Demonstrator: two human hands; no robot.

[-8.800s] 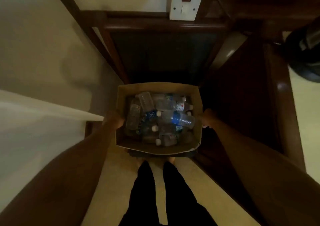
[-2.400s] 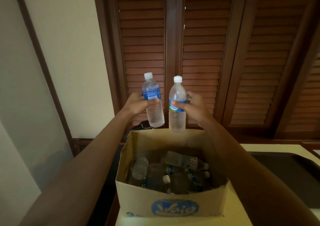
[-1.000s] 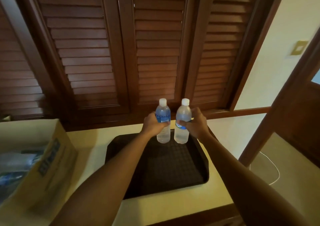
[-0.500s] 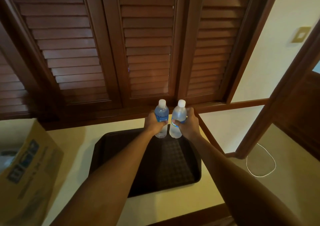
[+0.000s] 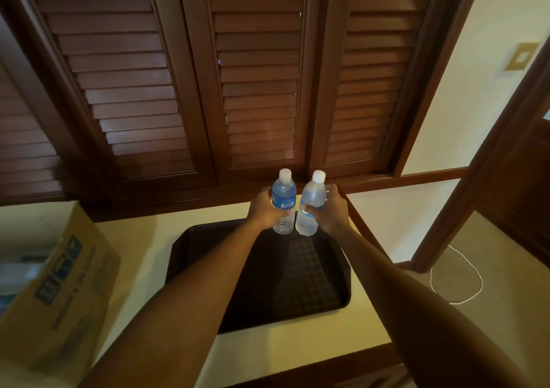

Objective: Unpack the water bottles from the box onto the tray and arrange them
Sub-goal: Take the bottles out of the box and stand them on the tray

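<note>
Overhead, from the head view, a cream counter [image 5: 297, 355] is seen below dark louvred shutters [image 5: 256, 75], with a white cord [image 5: 464, 283] lying on the floor to the right. Two bottles are held upright, side by side, over the far edge of a black tray [image 5: 297, 283]. The blue-label bottle [image 5: 283, 201] is clasped by the curled fingers of the left hand [image 5: 266, 209]; the clear bottle [image 5: 309, 206] is clasped likewise by the right hand [image 5: 330, 209]. The cardboard box [image 5: 59, 283] stands well left of both hands.
</note>
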